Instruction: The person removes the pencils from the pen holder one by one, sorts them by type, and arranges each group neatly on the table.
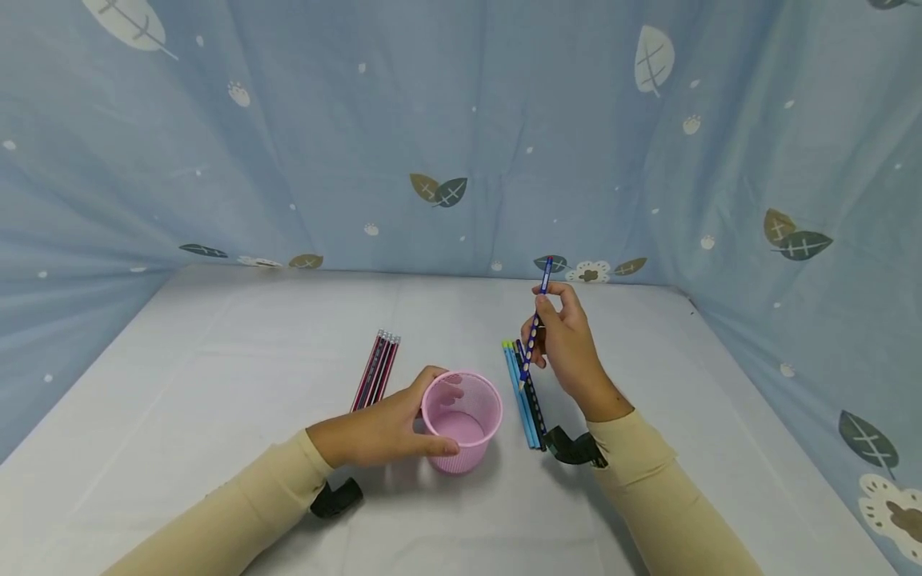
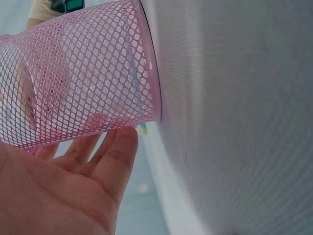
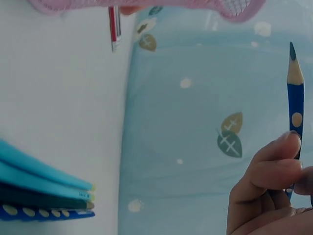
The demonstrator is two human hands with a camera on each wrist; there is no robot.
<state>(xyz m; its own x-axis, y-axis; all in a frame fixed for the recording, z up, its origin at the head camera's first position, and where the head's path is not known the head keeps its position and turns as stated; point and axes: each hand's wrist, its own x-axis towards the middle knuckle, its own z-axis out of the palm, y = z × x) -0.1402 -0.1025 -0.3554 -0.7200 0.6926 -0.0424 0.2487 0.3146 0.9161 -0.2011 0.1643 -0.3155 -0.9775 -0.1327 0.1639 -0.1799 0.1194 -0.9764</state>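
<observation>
A pink mesh pen cup (image 1: pixel 463 420) stands upright on the white table, and nothing shows inside it. My left hand (image 1: pixel 392 420) holds it round the side, thumb at the near rim; the left wrist view shows my fingers along the mesh (image 2: pixel 93 73). My right hand (image 1: pixel 572 348) pinches a blue pencil with pale dots (image 1: pixel 535 332), raised above the table with its sharpened tip down. Beneath it lies a group of pencils: light blue ones (image 1: pixel 517 400), a dark one and another dotted blue pencil (image 3: pixel 49 212).
Several red and black striped pencils (image 1: pixel 376 370) lie side by side left of the cup, partly behind my left hand. Black straps with camera mounts (image 1: pixel 337 498) sit at both wrists. A blue curtain with leaf prints (image 1: pixel 461 120) hangs along the table's back edge.
</observation>
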